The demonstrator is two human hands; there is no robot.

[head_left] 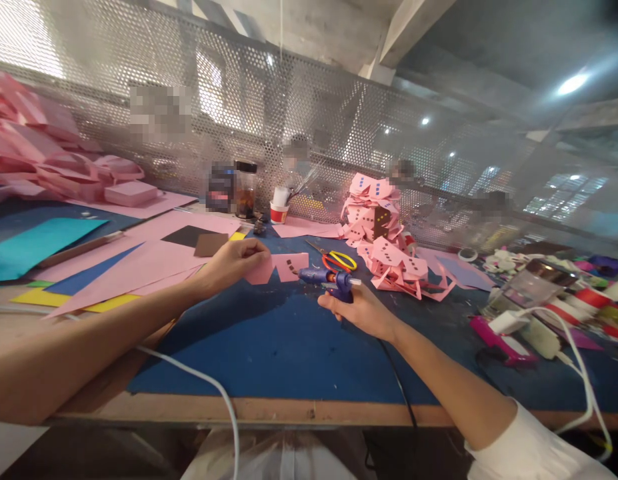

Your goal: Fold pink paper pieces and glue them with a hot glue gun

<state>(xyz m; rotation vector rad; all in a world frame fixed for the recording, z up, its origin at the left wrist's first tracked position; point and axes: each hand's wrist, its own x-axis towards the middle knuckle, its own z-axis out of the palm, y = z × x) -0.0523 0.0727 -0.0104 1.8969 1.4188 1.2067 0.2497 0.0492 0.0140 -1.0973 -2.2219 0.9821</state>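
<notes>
My left hand (237,264) is closed in a pinch on a pink paper piece (261,270), held just above the blue mat (269,347). The paper has a notch in its top edge and small dark squares at its right end. Wrapped round the handle of a blue glue gun (316,276) is my right hand (363,310). The gun's nozzle points left, at or very close to the dark squares; I cannot tell whether it touches them. A clear glue stick pokes out of its back. Scissors (341,259) with red and yellow handles lie just behind the gun.
A stack of dotted pink paper pieces (376,220) stands at the back right. Coloured sheets (133,263) and a pink paper pile (33,147) fill the left. A jar (245,190) and paper cup (279,212) stand behind. A white cable (203,377) crosses the front edge.
</notes>
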